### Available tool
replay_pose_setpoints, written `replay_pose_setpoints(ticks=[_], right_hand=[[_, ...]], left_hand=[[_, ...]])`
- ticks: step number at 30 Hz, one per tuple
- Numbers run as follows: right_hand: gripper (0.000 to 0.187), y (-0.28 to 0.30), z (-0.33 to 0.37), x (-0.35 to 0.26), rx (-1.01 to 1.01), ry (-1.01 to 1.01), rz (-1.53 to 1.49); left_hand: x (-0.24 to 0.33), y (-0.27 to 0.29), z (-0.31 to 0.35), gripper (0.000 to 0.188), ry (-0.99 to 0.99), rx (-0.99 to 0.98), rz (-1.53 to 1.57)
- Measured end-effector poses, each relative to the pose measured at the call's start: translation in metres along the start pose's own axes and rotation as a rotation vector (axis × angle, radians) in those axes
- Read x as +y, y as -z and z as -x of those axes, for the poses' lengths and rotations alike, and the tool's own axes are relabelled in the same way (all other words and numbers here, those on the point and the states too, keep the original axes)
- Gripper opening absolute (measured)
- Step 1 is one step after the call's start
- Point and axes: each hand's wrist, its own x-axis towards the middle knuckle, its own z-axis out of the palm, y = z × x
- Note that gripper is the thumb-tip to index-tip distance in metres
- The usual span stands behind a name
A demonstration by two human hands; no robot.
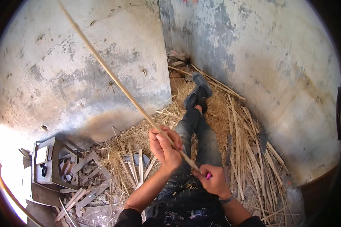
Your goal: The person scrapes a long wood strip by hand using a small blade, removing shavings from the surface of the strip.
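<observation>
A long, pale bamboo pole [113, 78] slants from my lap up to the upper left, tapering toward its far end. My left hand [165, 145] is closed around it a short way above its lower end, thumb along the near side. At that lower end, my right hand [213, 179] is closed, with its fingertips against the bamboo. A small bright pink piece [209, 175] shows in the right fist; the rest of it is hidden, so its kind is unclear. A band circles my right wrist.
My legs [195, 140] stretch ahead over straw and shavings [219, 102]. Many split bamboo strips [250, 159] lie along the right. At left, a wooden stool-like frame [45, 162] stands beside scrap wood [93, 170]. Worn walls [276, 75] enclose the corner, with bricks [178, 58] at the back.
</observation>
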Motion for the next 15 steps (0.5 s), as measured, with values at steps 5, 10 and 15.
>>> replay_pose_setpoints(ticks=[5,10,15], right_hand=[[0.022,0.091,-0.003,0.016,0.366,0.161,0.557],[0.008,0.185,0.001,0.035,0.207,0.155,0.698],[0.008,0.242,-0.019,0.053,0.396,0.169,0.815]], left_hand=[[0.014,0.066,-0.025,0.050,-0.586,0.392,-0.698],[0.077,0.141,-0.033,0.052,-0.713,-0.298,-1.401],[0.079,0.190,0.009,0.033,0.727,-1.042,-1.254]])
